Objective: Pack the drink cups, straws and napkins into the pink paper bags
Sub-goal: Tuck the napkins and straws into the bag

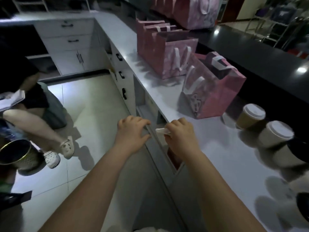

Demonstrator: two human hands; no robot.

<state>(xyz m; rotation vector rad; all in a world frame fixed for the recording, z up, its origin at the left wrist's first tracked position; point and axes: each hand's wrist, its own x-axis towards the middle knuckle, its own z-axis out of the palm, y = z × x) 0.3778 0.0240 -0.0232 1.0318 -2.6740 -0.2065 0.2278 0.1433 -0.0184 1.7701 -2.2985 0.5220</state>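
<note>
My left hand [132,131] grips the front edge of an open drawer [150,131] under the grey counter [217,148]. My right hand [180,133] is just above the drawer opening and pinches a white napkin [163,130]. Pink paper bags stand on the counter: the nearest bag [217,94] in front of my hands, another bag [167,54] behind it, more farther back. Two lidded paper drink cups stand at the right, one brown cup [250,116] and one pale cup [275,136]. No straws are visible.
A dark raised ledge [250,52] runs behind the counter. Another person [33,106] crouches on the tiled floor at the left beside a metal bin [18,154]. White cabinets [70,42] with dark handles line the back wall. A dark object [299,151] sits at the right edge.
</note>
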